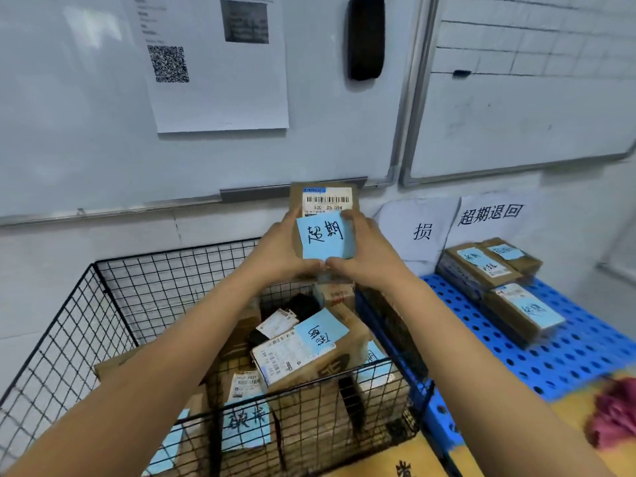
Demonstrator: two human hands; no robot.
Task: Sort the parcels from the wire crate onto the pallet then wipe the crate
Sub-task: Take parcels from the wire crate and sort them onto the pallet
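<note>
Whiteboards [86,108] fill the wall from ten to two o'clock, one carrying a printed sheet with a QR code [216,60] and a black eraser [365,37] at twelve. Just above centre, both hands hold a small brown parcel [325,201] upright in the air over the wire crate [79,325]. The left hand [280,251] wraps its left edge and the right hand [364,251] wraps its right edge, fingers curled round the sides and thumbs meeting under its bottom edge. A white barcode label shows at the top of its face, and a blue sticky note [325,237] with handwritten characters covers the lower part. The black crate sits from six to nine o'clock and holds a jumble of cardboard parcels [309,352], several with blue notes and white shipping labels; one larger box lies tilted on top of the heap. At three to four o'clock a blue perforated pallet [568,359] touches the crate's right side, with a few brown parcels [495,273] stacked on its far end, each bearing a blue note. Two paper signs [488,215] with printed characters hang on the wall behind the pallet at two o'clock. A pink-red cloth [614,414] lies at four o'clock on a yellow surface just beside the pallet's near edge.
</note>
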